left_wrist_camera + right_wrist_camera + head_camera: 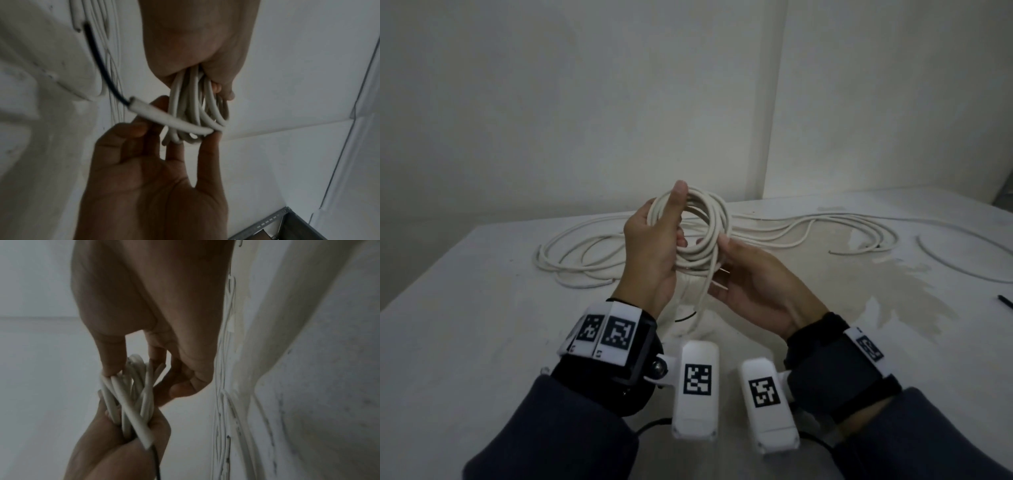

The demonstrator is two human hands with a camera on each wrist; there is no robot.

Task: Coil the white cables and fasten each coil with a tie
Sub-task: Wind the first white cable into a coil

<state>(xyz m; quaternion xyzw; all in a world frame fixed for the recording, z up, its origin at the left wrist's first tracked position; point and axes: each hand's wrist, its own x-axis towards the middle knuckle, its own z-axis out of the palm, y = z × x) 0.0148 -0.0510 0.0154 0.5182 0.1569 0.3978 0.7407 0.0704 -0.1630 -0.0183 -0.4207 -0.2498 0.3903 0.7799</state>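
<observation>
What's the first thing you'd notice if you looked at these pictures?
The round coil of white cable held up in the middle, above the table. The left hand grips its left side with the thumb up, and the right hand holds its lower right side. Behind them, more loose white cables sprawl across the table.

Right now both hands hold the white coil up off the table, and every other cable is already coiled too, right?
Not quite. Both the left hand and right hand hold the coil above the table, but the head view shows the other white cables lying loose, not coiled.
</observation>
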